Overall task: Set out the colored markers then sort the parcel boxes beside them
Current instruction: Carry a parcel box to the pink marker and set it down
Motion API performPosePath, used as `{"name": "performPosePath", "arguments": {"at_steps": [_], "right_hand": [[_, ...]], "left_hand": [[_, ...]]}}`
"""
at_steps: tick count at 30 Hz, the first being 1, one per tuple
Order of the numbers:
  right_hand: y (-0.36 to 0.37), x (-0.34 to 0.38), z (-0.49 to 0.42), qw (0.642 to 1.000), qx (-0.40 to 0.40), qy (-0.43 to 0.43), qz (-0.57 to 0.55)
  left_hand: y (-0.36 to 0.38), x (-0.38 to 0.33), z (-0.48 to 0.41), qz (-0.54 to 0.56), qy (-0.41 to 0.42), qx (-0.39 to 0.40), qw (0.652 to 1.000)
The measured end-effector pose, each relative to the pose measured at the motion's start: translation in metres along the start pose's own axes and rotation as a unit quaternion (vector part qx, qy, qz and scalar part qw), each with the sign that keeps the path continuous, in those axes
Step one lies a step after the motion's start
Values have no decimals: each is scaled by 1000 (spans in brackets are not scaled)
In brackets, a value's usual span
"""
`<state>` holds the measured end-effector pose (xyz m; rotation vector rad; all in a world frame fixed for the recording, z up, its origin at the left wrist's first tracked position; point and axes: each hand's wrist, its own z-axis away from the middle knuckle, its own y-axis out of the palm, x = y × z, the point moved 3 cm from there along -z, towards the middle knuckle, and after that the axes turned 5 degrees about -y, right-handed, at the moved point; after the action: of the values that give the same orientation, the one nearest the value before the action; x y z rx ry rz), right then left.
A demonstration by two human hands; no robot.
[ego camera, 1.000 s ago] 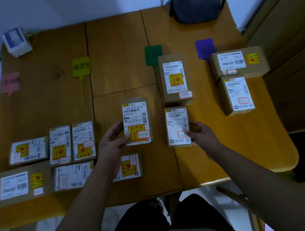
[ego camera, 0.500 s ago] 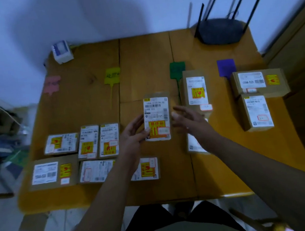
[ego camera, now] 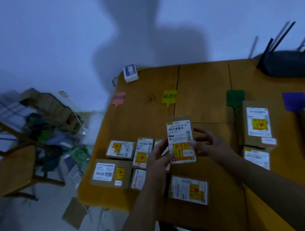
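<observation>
Left hand [ego camera: 158,158], right hand [ego camera: 210,144] grip labelled parcel box [ego camera: 181,140] above table [ego camera: 202,90].

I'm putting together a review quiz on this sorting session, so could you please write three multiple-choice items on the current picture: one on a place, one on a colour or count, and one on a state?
1. Where does the black router stand?
A. far right corner of the table
B. on the chair
C. on the floor

2. How many coloured markers lie on the table?
A. two
B. four
C. six

3. What is happening to the box with the yellow sticker at the centre?
A. it lies flat and untouched
B. both hands hold it above the table
C. it is stacked on the router

Answers:
1. A, since the router sits at the table's far right edge near the wall.
2. B, since there are a pink marker, a yellow marker, a green marker and a purple marker.
3. B, since the left hand and the right hand have it in their grip, label up.
</observation>
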<state>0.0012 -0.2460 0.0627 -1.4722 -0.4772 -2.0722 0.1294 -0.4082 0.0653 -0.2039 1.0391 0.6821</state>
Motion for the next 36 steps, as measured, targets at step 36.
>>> {"name": "performPosePath", "arguments": {"at_steps": [36], "right_hand": [[323, -30, -346, 991, -89, 94, 31]], "left_hand": [[-284, -87, -357, -246, 37, -105, 963]]}}
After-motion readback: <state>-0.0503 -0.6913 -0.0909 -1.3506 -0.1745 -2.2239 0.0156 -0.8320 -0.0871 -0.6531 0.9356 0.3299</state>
